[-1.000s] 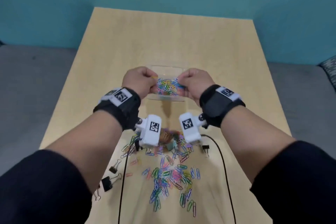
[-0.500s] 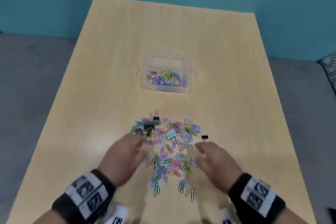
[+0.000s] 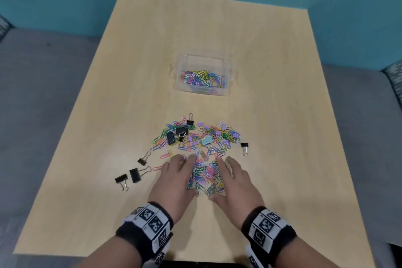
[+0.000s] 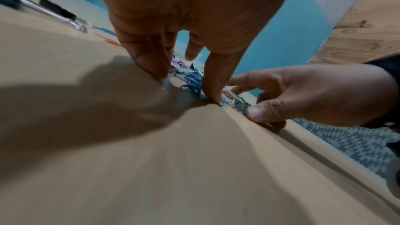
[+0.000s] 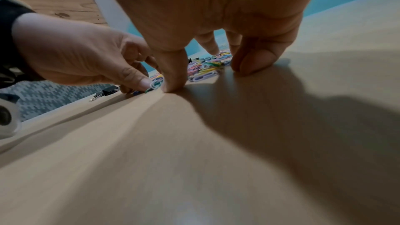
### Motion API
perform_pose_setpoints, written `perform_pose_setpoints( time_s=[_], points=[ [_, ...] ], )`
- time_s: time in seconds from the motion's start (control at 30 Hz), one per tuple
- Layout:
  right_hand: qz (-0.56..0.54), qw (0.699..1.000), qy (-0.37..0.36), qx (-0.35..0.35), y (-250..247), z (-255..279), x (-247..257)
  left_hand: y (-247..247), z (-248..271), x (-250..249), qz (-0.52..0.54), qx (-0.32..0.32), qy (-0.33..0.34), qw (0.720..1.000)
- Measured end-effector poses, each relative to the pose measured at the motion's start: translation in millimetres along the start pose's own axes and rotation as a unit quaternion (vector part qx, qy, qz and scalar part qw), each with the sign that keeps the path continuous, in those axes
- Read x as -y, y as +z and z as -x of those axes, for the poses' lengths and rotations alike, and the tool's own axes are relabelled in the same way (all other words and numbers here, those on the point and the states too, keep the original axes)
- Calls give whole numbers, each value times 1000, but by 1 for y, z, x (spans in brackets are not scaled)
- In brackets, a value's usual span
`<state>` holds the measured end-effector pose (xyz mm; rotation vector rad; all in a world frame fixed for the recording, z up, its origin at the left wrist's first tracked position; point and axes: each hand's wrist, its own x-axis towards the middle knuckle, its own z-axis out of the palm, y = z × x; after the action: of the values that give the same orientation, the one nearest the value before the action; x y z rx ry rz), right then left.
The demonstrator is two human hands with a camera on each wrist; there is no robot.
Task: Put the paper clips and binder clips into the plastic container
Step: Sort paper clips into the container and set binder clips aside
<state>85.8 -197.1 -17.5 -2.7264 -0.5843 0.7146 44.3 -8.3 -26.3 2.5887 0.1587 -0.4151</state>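
A clear plastic container [image 3: 204, 56] stands mid-table with coloured paper clips [image 3: 203, 78] inside. Nearer me lies a pile of paper clips [image 3: 200, 137] mixed with black binder clips [image 3: 174, 136], a teal one [image 3: 206, 141] and small purple ones. My left hand [image 3: 176, 178] and right hand [image 3: 235, 183] rest fingertips-down on the table, flanking the pile's near part, with clips [image 3: 204, 174] heaped between them. In the left wrist view the left hand [image 4: 173, 23] touches clips [image 4: 191, 88] with its thumb; the right wrist view shows the right hand [image 5: 216, 14] beside clips [image 5: 207, 69]. Neither hand grips anything.
Three black binder clips [image 3: 135, 175] lie loose left of my left hand, and one [image 3: 244, 145] right of the pile. The wooden table [image 3: 282, 115] ends near my wrists. Grey floor and a teal wall surround it.
Both hands left the container, where they held clips over it, and came back toward me. They now sit on the table on either side of the pile's near part.
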Motion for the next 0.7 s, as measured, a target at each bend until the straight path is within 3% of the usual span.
perform_pose_setpoints(
  time_s=[0.27,0.5,0.7],
  points=[
    [17,999,-20,-38,0,-30,22,1,-25,-12,8,-17,6,1000],
    [35,999,-41,-7,-15,-38,22,0,-34,-9,-39,-19,16,999],
    [38,999,-31,13,-29,-38,21,-8,-34,-9,27,-15,-23,999]
  ],
)
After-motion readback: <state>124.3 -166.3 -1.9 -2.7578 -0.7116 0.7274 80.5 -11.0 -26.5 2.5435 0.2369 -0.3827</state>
